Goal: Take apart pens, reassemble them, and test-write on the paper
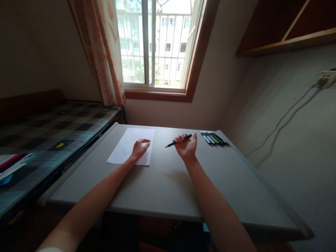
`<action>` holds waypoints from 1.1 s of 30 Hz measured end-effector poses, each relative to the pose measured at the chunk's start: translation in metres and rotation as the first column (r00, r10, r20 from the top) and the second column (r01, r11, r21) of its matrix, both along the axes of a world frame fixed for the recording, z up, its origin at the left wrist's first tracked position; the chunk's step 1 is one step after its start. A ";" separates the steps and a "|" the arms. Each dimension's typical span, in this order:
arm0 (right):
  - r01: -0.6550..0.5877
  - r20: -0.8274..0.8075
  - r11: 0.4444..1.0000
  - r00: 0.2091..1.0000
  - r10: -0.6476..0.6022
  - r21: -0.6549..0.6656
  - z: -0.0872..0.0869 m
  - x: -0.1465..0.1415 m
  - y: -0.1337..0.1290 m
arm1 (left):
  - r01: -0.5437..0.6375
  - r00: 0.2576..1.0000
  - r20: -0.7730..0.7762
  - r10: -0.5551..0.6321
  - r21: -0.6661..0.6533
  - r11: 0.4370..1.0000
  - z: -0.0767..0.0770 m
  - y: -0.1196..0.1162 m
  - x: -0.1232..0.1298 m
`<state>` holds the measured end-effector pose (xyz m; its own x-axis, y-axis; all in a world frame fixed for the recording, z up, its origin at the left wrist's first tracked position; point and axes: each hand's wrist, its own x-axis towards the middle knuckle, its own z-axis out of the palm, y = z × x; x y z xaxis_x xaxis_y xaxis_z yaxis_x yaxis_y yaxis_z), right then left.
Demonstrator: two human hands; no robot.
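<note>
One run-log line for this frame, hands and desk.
right hand: holds black pen | left hand: over white paper, contact unclear | pen row: near desk's far-right corner

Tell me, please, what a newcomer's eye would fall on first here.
Probably the bright window behind the desk. Next, the right hand, holding a dark pen over the desk, and the left hand over white paper. A row of pens lies near the far right corner.

Here's my left sleeve [49,250], a pale scrap with a rounded hem, just peeking in at the bottom left! Past it my left forearm [98,189] runs bare, tapering to the wrist; lower right, my right forearm [213,196] is bare too, down to slim fingers [179,137].
</note>
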<state>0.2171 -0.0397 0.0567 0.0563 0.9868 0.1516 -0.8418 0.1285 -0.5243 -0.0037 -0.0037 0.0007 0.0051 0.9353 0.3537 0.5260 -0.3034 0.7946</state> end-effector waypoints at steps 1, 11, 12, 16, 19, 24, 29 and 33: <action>-0.001 -0.001 1.000 1.000 0.001 -0.014 0.000 0.000 0.001 | -0.057 0.993 -0.100 0.059 0.023 0.998 0.000 0.000 -0.002; 0.029 0.108 0.987 0.994 -0.013 -0.155 -0.002 0.005 0.007 | -0.315 0.813 -0.513 0.277 0.013 0.949 0.003 -0.001 -0.016; 0.053 0.119 0.983 0.992 -0.033 -0.173 -0.003 0.007 0.008 | -0.325 0.796 -0.536 0.282 0.014 0.946 0.002 -0.001 -0.018; 0.159 0.211 0.962 0.971 -0.112 -0.222 -0.009 0.013 0.012 | -0.339 0.750 -0.615 0.245 -0.039 0.940 -0.001 -0.001 -0.025; 0.186 0.294 0.947 0.950 -0.105 -0.261 -0.012 0.013 0.014 | -0.295 0.738 -0.652 0.172 -0.084 0.952 0.000 -0.002 -0.023; 0.200 0.365 0.927 0.928 -0.075 -0.316 -0.012 0.013 0.014 | -0.010 0.796 -0.605 0.000 -0.012 1.000 0.003 -0.006 -0.010; 0.292 0.508 0.919 0.852 -0.124 -0.264 -0.018 0.016 0.018 | 0.018 0.811 -0.584 0.043 0.098 0.995 0.003 -0.005 -0.014; 0.399 0.602 0.888 0.775 -0.192 -0.231 -0.021 0.017 0.019 | 0.051 0.792 -0.609 -0.029 0.018 0.999 0.002 -0.004 -0.018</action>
<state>0.2340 -0.0202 0.0352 0.3627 0.9286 -0.0780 -0.3444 0.0558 -0.9372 -0.0221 -0.0080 0.0030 0.2669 0.9177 0.2942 0.8843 -0.3546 0.3038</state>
